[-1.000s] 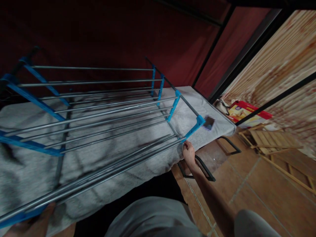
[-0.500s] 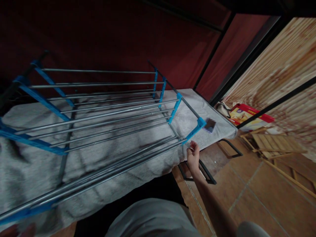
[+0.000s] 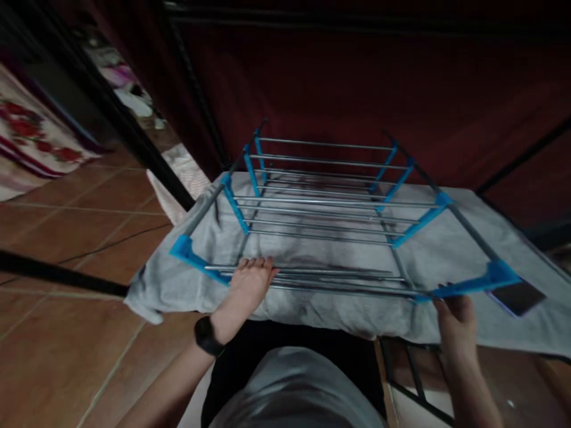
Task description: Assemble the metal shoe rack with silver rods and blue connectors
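Observation:
A rack (image 3: 330, 202) of thin grey metal rods and blue plastic brackets stands on a bed or bench covered with a grey cloth (image 3: 312, 318). My left hand (image 3: 252, 278), with a dark band on its wrist, is closed over loose-looking rods (image 3: 334, 274) at the rack's near side. At the near right corner my right hand (image 3: 457, 318) grips the lower end of a blue bracket (image 3: 468, 287); its fingertips are partly hidden behind the plastic. Dark side bars (image 3: 475, 232) join the brackets along each end.
A phone (image 3: 517, 297) lies on the cloth just right of the near right bracket. Dark frame posts (image 3: 111, 119) rise at the left, and a dark red curtain (image 3: 334, 83) hangs behind. Tiled floor (image 3: 66, 345) shows at lower left, with metal bars (image 3: 417, 374) below the cloth's front edge.
The view has swung left, so the whole rack shows. My left hand has come from the lower left corner onto the near rods. My right hand has closed on the near right bracket.

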{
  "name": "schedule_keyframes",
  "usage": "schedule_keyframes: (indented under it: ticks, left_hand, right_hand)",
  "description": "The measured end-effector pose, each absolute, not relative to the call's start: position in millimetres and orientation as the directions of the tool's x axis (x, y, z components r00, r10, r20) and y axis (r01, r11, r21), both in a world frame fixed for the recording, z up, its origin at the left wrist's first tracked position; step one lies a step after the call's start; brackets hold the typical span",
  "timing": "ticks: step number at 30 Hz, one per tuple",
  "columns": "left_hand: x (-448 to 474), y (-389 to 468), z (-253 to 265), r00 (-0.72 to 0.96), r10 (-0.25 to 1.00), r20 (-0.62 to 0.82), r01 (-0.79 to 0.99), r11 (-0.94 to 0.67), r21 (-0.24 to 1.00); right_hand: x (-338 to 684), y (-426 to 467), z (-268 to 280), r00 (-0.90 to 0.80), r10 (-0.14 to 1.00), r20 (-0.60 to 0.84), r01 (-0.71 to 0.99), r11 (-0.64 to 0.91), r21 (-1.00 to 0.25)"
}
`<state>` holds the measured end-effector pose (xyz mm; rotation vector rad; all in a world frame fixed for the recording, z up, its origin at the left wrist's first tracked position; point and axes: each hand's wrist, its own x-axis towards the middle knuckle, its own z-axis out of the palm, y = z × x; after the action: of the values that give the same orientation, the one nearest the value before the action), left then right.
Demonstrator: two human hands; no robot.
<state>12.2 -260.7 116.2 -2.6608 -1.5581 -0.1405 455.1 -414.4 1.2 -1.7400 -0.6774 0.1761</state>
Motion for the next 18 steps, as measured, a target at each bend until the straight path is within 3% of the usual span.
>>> schedule_keyframes:
  ticks: [3,7,12,18]
  left_hand:
    - [8.2,-257.0,118.9,0.498,0.867,0.015,0.865,-0.497,0.07]
    - [3.8,-265.7,125.5,0.52,0.851,0.067,0.837,-0.524,0.158]
    - [2.9,-263.9,131.2,0.558,0.822,0.118,0.805,-0.57,0.163]
    - [-18.3,-249.5,106.9,0.555,0.749,0.361,0.729,-0.647,0.221]
  right_hand:
    - [460.4,-418.3,-4.8,0.83,0.525,0.19,0.287,-0.111,-0.951]
    - [465.9,-423.5,-7.1,0.826,0.531,0.189,0.337,-0.198,-0.92]
    - [466.5,-417.7,2.2,0.828,0.526,0.192,0.364,-0.246,-0.898]
    - [441.9,-406.3,30.0,0.799,0.541,0.262,0.364,-0.089,-0.927]
